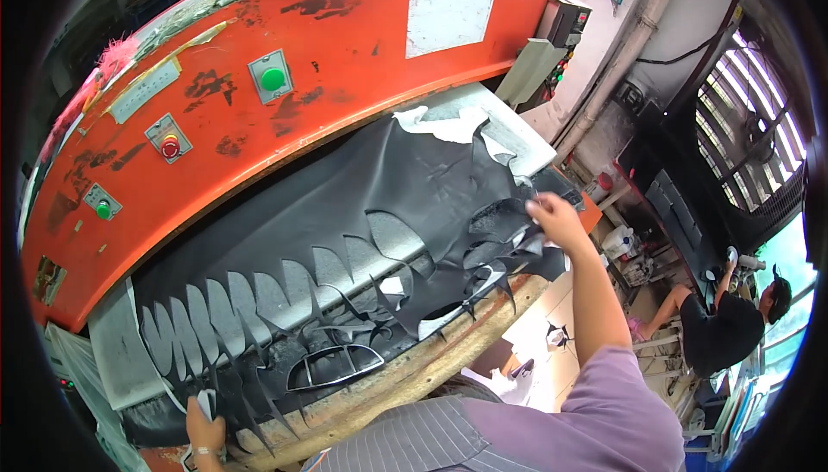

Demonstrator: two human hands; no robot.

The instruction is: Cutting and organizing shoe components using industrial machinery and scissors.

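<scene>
A black leather sheet (345,170), or leather-like material, lies over the pale cutting bed of a press. A row of pointed cutouts runs along its near side, with torn-looking strips hanging between them. At the sheet's right end, my right hand (559,224) is closed in a pinch on its ragged edge. At the lower left corner, my left hand (205,431) closes on a small grey-white piece (206,404) beside the dark strips; what kind of piece it is I cannot tell. Between the hands sits a half-moon metal cutting die (335,368) with dividers inside.
An orange press beam (216,101) with green and red buttons spans the far side. A worn, padded-looking roll (405,377) borders the bed's near edge. White scraps (448,125) lie at the sheet's far right. Another person (724,325) in black sits at a machine on the right.
</scene>
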